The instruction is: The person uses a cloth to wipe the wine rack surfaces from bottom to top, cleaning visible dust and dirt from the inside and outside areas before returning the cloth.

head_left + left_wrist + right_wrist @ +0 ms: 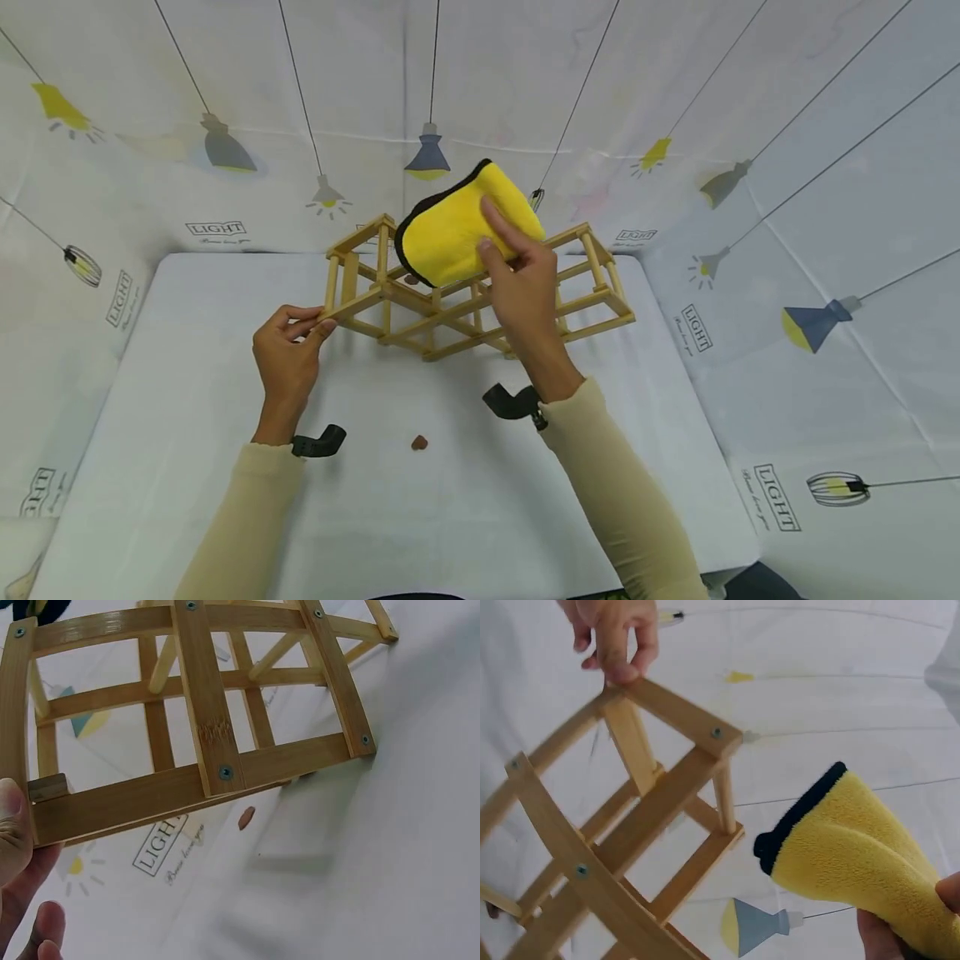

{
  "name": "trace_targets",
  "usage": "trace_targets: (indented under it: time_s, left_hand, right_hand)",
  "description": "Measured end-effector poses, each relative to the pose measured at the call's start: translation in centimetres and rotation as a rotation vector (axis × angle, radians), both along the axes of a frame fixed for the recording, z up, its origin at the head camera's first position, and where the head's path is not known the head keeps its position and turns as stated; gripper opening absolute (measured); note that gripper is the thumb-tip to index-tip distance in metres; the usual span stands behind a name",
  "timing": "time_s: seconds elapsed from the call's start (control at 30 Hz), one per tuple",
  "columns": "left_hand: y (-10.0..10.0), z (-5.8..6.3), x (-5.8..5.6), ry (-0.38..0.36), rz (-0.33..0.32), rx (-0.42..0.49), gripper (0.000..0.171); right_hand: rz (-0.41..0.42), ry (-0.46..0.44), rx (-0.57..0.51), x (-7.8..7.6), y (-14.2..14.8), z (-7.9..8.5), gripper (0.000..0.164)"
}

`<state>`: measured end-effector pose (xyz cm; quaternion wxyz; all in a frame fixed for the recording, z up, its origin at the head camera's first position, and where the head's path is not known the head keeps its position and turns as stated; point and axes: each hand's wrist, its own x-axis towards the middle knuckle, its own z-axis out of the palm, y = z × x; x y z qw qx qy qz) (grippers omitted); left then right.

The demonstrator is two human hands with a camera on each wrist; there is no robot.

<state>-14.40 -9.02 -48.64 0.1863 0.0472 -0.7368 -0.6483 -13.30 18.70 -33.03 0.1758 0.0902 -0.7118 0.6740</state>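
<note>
A slatted wooden rack [450, 321] with round dowels and flat strips spans the middle of the table in the head view. My left hand [288, 354] pinches its left corner between thumb and fingers; the left wrist view shows the screwed wooden strips [214, 697] close up. In my right hand [525, 287] is a folded yellow cloth [465, 225] with a dark edge, gripped between thumb and fingers. The cloth is held up over the rack and hides part of its back in the head view. In the right wrist view the plush cloth [847, 855] stands apart from the rack.
One small brown piece [419, 442] lies on the white tabletop [405, 517] in front of the rack. Another brown piece [410, 280] shows behind the wooden bars. A lamp-printed sheet [337, 125] hangs around the table's back and sides.
</note>
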Motion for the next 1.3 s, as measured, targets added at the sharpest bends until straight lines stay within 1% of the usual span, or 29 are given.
trace_targets:
  time_s: [0.07,0.13,0.2,0.33,0.5,0.6,0.67,0.73,0.77,0.8,0.83,0.9,1.0,1.07,1.17,1.3]
  left_hand:
    - [-0.2,-0.3,-0.1,0.001,-0.007,0.001,0.028]
    - [-0.4,-0.4,-0.2,0.003,-0.013,0.005,0.029]
    - [-0.5,-0.5,-0.3,0.004,-0.02,0.013,0.03]
    - [-0.7,-0.5,-0.4,0.007,-0.025,0.033,0.031]
    - [-0.9,-0.6,-0.7,0.012,-0.015,0.066,0.031]
    - [-0.9,-0.6,-0.9,0.015,-0.02,0.075,0.031]
    - [-0.9,-0.5,-0.9,0.017,-0.02,0.077,0.031]
    - [-0.8,0.1,-0.6,0.019,-0.019,0.071,0.031]
    - [-0.8,0.2,-0.6,0.027,-0.02,0.071,0.031]
    - [-0.8,0.6,-0.4,0.027,-0.022,0.075,0.031]
    - [-0.7,0.9,-0.2,0.021,-0.022,0.071,0.031]
    - [-0.7,1.0,-0.1,0.003,-0.023,0.053,0.031]
    - [-0.9,0.5,-0.2,-0.031,-0.021,0.021,0.031]
    - [-1.0,-0.2,-0.2,-0.043,-0.02,0.002,0.031]
    - [-0.9,-0.4,-0.1,-0.043,-0.028,-0.01,0.033]
    - [-0.7,-0.5,0.0,-0.034,-0.042,-0.02,0.033]
  right_hand:
    - [-0.003,0.02,-0.047,1.6,0.3,-0.5,0.045]
    - [-0.01,0.025,-0.089,3.2,0.5,-1.5,0.048]
    - [-0.015,0.031,-0.133,4.7,0.6,-2.6,0.05]
    - [-0.016,0.003,-0.197,7.7,0.3,-5.1,0.053]
    - [-0.02,-0.096,-0.265,11.0,-0.1,-9.0,0.053]
    - [-0.057,-0.183,-0.316,12.3,0.2,-11.6,0.053]
    - [-0.084,-0.25,-0.349,12.8,0.5,-13.3,0.052]
    - [-0.107,-0.317,-0.372,12.9,0.9,-14.8,0.052]
    - [-0.114,-0.348,-0.386,12.8,1.0,-15.5,0.053]
    - [-0.122,-0.385,-0.396,12.8,1.2,-16.1,0.053]
    - [-0.129,-0.418,-0.393,12.7,1.4,-16.7,0.054]
    - [-0.147,-0.483,-0.371,12.5,1.7,-17.9,0.055]
    - [-0.17,-0.582,-0.302,12.5,2.2,-19.9,0.057]
    - [-0.18,-0.631,-0.264,12.7,2.5,-21.1,0.059]
    - [-0.2,-0.662,-0.228,13.1,2.7,-22.4,0.062]
    - [-0.244,-0.667,-0.194,13.7,2.9,-23.6,0.064]
